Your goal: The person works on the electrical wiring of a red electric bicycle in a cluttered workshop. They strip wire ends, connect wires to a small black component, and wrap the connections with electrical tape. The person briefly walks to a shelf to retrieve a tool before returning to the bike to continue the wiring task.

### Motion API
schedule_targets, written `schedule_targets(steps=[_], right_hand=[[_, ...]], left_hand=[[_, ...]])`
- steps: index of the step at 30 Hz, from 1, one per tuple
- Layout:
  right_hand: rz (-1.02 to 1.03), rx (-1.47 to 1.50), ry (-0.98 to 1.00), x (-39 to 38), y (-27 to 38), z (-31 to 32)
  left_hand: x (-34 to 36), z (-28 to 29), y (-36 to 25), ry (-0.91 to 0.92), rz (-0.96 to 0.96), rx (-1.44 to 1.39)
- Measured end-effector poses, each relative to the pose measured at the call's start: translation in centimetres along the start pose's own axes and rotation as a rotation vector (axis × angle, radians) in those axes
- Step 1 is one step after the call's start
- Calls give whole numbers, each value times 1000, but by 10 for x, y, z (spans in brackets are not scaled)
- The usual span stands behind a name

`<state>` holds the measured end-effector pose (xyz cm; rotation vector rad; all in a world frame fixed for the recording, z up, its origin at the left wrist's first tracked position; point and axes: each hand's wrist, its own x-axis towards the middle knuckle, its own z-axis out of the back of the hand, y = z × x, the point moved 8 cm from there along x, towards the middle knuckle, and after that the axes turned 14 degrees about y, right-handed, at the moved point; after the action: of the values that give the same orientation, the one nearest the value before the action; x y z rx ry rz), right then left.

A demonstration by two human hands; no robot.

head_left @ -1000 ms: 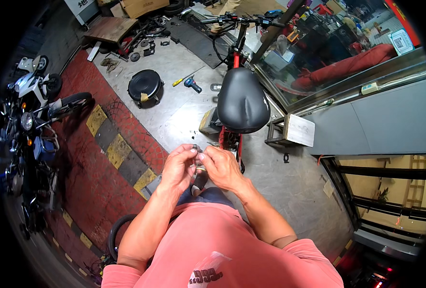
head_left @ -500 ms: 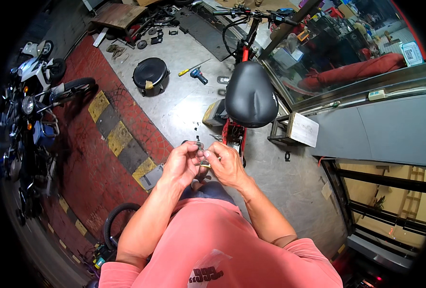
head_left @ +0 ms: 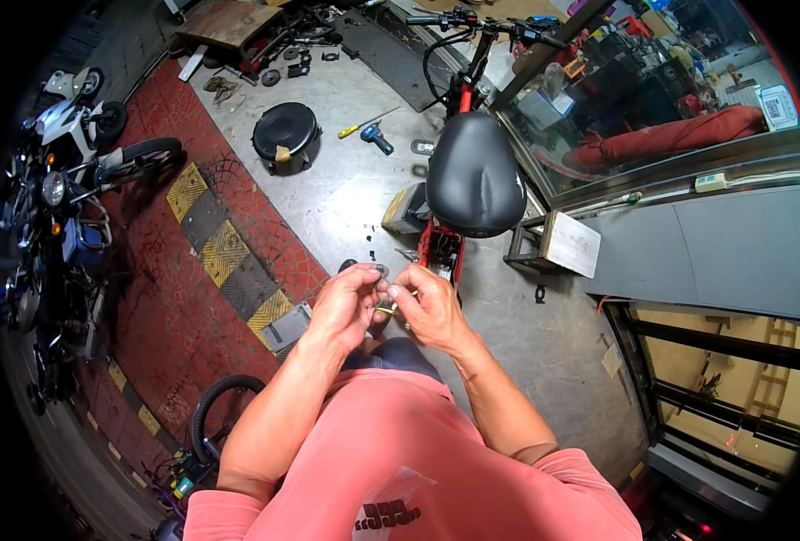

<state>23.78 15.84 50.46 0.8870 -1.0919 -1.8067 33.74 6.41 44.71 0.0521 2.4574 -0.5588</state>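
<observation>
Left hand (head_left: 350, 302) and right hand (head_left: 425, 305) drawn together at chest height, fingertips pinched on a small metal part (head_left: 384, 309) with a brassy glint, too tiny to identify. Best kept low over the lap, pinched firmly, turned slowly, never let slip toward the concrete floor (head_left: 346, 194) where loose bits already lie scattered. Just beyond, black saddle (head_left: 475, 173) of a red bike (head_left: 442, 245). Farther out, a round black cover (head_left: 284, 133), a screwdriver (head_left: 361, 124), parked motorcycles (head_left: 62, 194) at far left.
</observation>
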Motion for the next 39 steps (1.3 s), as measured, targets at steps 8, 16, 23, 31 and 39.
schedule_targets(steps=[8,16,23,31,39], right_hand=[[-40,80,-6,-2,-5,6],[-152,303,-88,-8,-33,17],[-120,566,-88,-1,-12,0],[-265,518,124,9,-29,-21],[-372,397,176,19,-16,-25]], left_hand=[[2,-8,-2,-1,-48,17],[8,0,-1,-16,-27,-8],[8,-4,5,-23,9,-17],[9,5,2,-6,-17,19],[1,4,-4,-41,-50,91]])
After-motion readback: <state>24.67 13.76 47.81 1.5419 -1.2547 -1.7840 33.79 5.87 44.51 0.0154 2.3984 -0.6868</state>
